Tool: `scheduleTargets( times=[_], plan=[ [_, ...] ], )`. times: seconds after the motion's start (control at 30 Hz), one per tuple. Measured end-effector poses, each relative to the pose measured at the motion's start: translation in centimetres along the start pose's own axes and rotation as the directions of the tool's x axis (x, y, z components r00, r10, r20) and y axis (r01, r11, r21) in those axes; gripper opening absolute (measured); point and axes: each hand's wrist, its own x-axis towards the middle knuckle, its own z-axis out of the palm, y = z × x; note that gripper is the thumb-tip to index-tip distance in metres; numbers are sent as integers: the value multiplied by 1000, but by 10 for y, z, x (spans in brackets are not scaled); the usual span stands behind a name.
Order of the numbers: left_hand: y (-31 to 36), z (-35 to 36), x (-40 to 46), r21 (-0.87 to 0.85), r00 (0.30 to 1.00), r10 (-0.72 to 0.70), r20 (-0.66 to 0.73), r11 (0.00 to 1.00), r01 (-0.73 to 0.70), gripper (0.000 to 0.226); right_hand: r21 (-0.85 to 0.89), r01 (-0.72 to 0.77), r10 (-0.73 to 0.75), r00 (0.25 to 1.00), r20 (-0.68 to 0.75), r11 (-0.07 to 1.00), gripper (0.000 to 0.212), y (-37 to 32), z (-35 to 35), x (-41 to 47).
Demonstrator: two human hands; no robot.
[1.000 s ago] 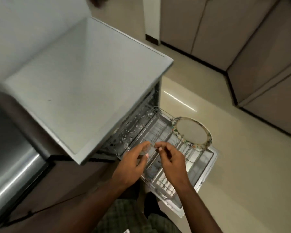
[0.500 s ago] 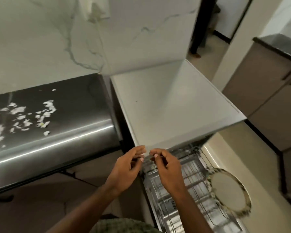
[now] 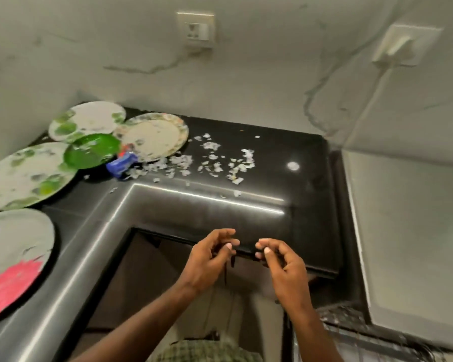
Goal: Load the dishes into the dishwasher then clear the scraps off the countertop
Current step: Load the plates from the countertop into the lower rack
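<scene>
Several dirty plates lie on the black countertop (image 3: 285, 152) at the left: a floral plate (image 3: 154, 135), a white and green plate (image 3: 87, 118), a small green plate (image 3: 92, 151), a large plate (image 3: 24, 176) and a plate with a pink patch (image 3: 11, 262). White scraps (image 3: 215, 160) are strewn across the counter's middle. My left hand (image 3: 209, 257) and my right hand (image 3: 280, 262) hover close together below the counter's front edge, fingers loosely curled, holding nothing. The dishwasher's white top (image 3: 408, 231) is at the right, its rack (image 3: 351, 322) just visible below.
A blue wrapper (image 3: 122, 164) lies beside the green plate among the scraps. A wall socket (image 3: 195, 30) and a plugged-in cord (image 3: 392, 50) are on the marble wall behind. Dark cabinet fronts lie under the counter.
The view has swung left and up from the dishwasher rack to the countertop with the plates and scraps. Both hands have stayed in front of me and have drawn slightly apart.
</scene>
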Motion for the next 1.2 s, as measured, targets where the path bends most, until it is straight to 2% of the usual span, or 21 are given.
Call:
scheduleTargets(
  times=[0.17,0.33,0.63,0.83,0.97,1.03,1.13,1.2],
  plan=[
    [-16,-56,-4,-74,977,-83,-199,995,70,32,-35,-12,19,980,198,999,28,-10,55,32],
    [-24,-78,2,-157,908,-175,-382,980,123,30,-42,-6,21,933,358,999,27,-21,92,79],
    [-15,-108,50,-255,779,-253,-573,959,125,26,25,-24,8,867,497,999,26,-37,145,160],
    [-10,-141,121,-418,713,-382,-588,898,136,20,61,-69,31,876,481,996,25,-47,165,194],
    [-33,-177,196,-577,622,-568,-539,787,218,22,64,-61,28,903,429,996,25,-53,174,212],
    [-50,-199,240,-563,584,-611,-535,773,293,33,87,-67,30,928,371,994,25,-54,181,224],
    [-93,-228,293,-556,523,-626,-579,772,308,45,71,-67,39,941,337,995,26,-58,186,235],
    [-85,-244,308,-607,492,-677,-547,726,324,53,62,-65,42,950,308,996,26,-58,192,242]
  ],
)
